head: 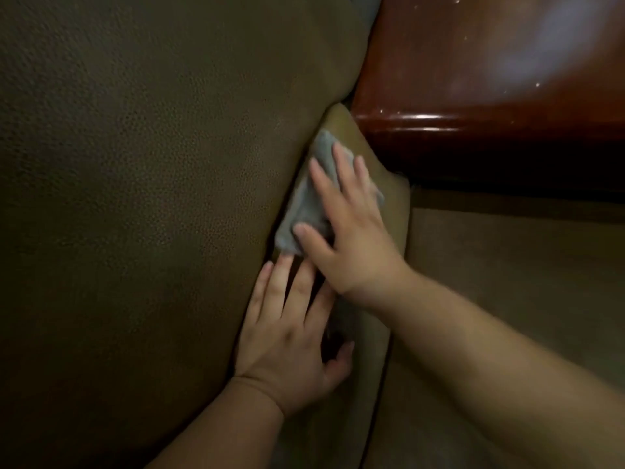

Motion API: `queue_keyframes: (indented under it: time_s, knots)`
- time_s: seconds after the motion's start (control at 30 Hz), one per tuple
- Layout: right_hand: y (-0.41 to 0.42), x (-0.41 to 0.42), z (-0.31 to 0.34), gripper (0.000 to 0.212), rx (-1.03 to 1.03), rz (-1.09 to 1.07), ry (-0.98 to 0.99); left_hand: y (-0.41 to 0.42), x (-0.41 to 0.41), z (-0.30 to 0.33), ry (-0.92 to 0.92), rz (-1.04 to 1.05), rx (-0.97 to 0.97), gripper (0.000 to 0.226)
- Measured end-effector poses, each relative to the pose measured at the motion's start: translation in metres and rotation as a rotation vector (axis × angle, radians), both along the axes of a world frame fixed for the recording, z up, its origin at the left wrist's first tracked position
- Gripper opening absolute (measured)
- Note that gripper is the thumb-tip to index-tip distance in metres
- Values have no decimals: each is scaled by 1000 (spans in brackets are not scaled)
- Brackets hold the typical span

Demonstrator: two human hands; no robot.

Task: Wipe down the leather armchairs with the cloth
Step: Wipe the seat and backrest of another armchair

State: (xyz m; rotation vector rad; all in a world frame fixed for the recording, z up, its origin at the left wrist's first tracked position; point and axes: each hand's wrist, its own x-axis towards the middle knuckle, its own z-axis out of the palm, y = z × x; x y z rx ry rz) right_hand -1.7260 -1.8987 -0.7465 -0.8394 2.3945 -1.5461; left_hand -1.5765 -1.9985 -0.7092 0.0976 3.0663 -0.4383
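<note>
An olive-brown leather armchair cushion (142,198) fills the left of the head view. A grey cloth (306,204) lies in the gap between that cushion and the chair's narrow side panel (392,204). My right hand (351,228) presses flat on the cloth with straight, spread fingers. Just below it, my left hand (291,340) rests with straight fingers on the cushion's edge at the gap, its fingertips almost touching the cloth. Part of the cloth is hidden under my right hand.
A glossy dark red wooden table (480,79) stands close at the upper right, its edge right beside the chair's side panel. Brownish carpet floor (507,272) lies below it to the right.
</note>
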Motion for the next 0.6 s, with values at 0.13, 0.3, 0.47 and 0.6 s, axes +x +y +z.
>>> queue_keyframes:
  time_s: [0.13, 0.3, 0.47, 0.6]
  knots:
    - [6, -47, -29, 65, -43, -32, 90, 0, -1, -2, -1, 1, -8, 97]
    - [4, -2, -51, 61, -132, -198, -96, 0, -1, -4, -3, -23, -15, 96]
    - [34, 84, -89, 64, -87, -129, -61, 2, 0, -3, -1, -23, -33, 91]
    - [12, -27, -92, 73, -6, -302, -245, 2, -2, -4, -14, -12, -72, 95]
